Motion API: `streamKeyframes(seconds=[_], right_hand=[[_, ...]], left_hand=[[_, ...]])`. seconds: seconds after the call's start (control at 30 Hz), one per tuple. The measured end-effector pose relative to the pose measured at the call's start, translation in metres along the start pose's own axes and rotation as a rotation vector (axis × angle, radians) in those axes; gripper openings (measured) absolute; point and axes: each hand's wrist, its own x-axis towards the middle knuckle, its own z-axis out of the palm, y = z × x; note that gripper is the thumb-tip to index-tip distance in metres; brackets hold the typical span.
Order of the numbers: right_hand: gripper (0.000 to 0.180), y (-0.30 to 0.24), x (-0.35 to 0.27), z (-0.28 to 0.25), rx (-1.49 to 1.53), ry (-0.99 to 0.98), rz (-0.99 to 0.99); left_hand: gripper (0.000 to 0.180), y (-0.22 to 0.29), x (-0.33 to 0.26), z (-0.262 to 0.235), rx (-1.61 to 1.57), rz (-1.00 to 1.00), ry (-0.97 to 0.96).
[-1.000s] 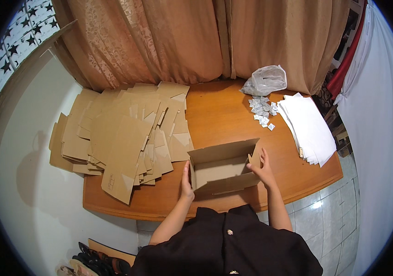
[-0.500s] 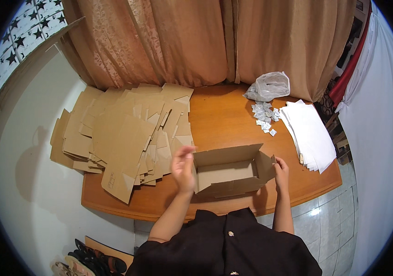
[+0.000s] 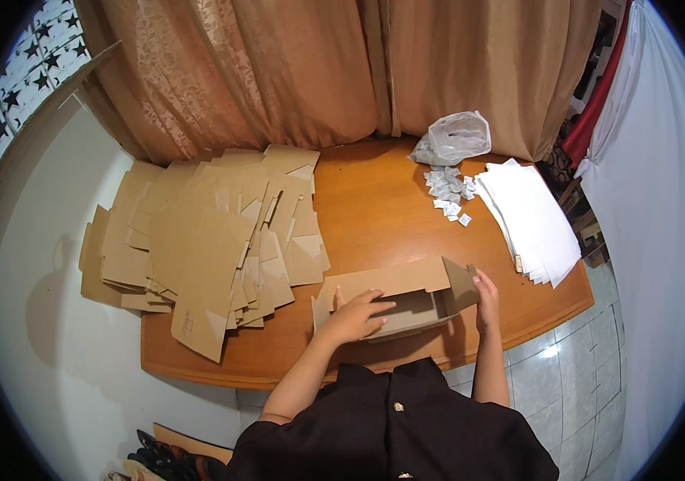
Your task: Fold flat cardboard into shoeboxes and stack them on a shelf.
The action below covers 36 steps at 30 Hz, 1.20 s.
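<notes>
While folding: half-formed brown cardboard box (image 3: 394, 301) on orange wooden desk (image 3: 374, 200).
Left hand (image 3: 358, 314) flat, open, pressing; right hand (image 3: 486, 298) gripping end flap; probably light, stiff, creasable.

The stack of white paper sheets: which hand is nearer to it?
Right. The right hand at the brown cardboard box sits closer to the stack of white paper sheets; the left hand lies farther left.

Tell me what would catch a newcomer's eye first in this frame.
Probably the cardboard box at the near edge of the wooden table, with the left hand flat on it and the right hand at its right end flap. Next, the big pile of flat cardboard blanks spread on the left.
</notes>
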Motion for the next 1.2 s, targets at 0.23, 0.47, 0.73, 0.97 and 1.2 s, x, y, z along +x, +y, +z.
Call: streamKeyframes(seconds=[0.23,0.47,0.73,0.97,1.2], right_hand=[[0.028,0.012,0.011,0.026,-0.594,-0.265,-0.183],[0.080,0.000,0.004,0.040,-1.052,-0.100,-0.195],[0.083,0.011,0.006,0.033,-0.898,-0.051,-0.119],[0.082,0.000,0.007,0.040,-1.128,-0.054,-0.050],[0.047,0.000,-0.013,0.031,-0.576,-0.111,-0.332]], left_hand=[[0.040,-0.008,-0.012,0.016,0.068,0.011,0.155],[0.034,0.009,-0.052,-0.040,-0.001,0.313,0.477],[0.043,-0.043,-0.061,-0.032,-0.261,-0.080,0.809],[0.059,-0.059,-0.044,0.001,-0.423,-0.088,0.637],[0.078,-0.083,-0.018,0.020,-0.650,-0.206,0.553]])
